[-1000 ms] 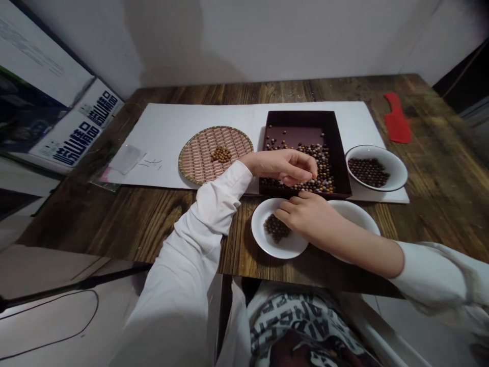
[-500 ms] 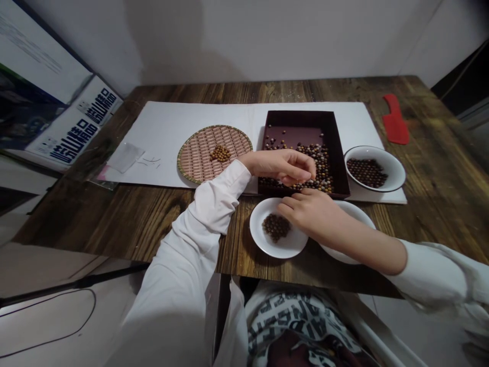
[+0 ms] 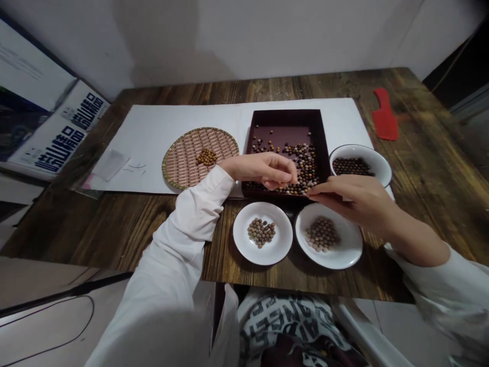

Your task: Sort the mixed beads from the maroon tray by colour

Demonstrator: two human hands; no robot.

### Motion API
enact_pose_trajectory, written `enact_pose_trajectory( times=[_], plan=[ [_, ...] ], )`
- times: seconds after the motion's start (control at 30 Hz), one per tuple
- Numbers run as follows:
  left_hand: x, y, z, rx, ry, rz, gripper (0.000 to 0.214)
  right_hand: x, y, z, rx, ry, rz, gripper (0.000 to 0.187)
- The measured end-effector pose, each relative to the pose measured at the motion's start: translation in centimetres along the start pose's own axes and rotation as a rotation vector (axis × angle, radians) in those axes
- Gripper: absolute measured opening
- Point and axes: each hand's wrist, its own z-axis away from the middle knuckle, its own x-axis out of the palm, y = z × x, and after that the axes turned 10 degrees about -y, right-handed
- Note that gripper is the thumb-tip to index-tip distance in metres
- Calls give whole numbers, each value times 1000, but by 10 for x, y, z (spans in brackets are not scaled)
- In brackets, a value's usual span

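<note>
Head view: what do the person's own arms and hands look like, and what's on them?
The left hand and right hand are bare, with no gloves, rings or watch showing. The arms wear loose, wrinkled white long sleeves, the left sleeve and right sleeve, with no visible markings.

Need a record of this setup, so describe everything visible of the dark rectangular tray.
The dark rectangular tray is maroon-brown, with a flat floor and low straight walls, apparently card. It lies flat on a white sheet. Small round balls in brown, tan and near-black lie loose inside, thick toward the near side, sparse at the far end. The left hand pinches just above it, and the right hand's fingers reach over its near edge.
</note>
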Motion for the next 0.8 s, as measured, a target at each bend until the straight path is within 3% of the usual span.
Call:
enact_pose_trajectory(
  times=[0.13, 0.27, 0.5, 0.8],
  plan=[
    [-2, -1, 0, -38, 12, -20, 35, -1, 6, 7, 39, 109, -126, 6],
    [-3, 1, 0, -68, -11, -30, 31, 2, 8, 13, 27, 140, -190, 8],
    [-5, 7, 1, -144, -47, -48, 28, 13, 11, 18, -65, 70, -19, 8],
    [-6, 8, 2, -156, -55, -136, 27, 16, 6, 18, -146, 98, 35, 6]
  ],
)
